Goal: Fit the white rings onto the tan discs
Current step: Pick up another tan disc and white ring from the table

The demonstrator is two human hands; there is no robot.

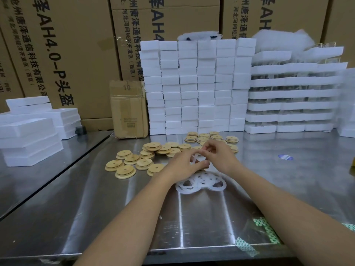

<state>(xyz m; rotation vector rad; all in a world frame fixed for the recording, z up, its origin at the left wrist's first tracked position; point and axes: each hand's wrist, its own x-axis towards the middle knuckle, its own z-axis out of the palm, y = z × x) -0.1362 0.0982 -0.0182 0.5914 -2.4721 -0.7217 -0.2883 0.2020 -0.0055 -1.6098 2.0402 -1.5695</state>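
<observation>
Several tan discs [123,170] with centre holes lie scattered on the steel table, more of them in a farther group [203,136]. A pile of white rings [201,182] sits just in front of my hands. My left hand [184,162] and my right hand [219,152] meet above the pile, fingers curled. Between them they pinch one white ring [196,159]. A tan disc edge [206,167] shows under the left fingertips; how the ring sits on it is hidden by the fingers.
Stacks of white foam blocks [196,87] form a wall behind the discs, with more at the left [28,135]. A small cardboard box [128,110] stands beside them. A blue sticker [285,157] lies at the right; green-patterned tape [247,244] at the table's front edge.
</observation>
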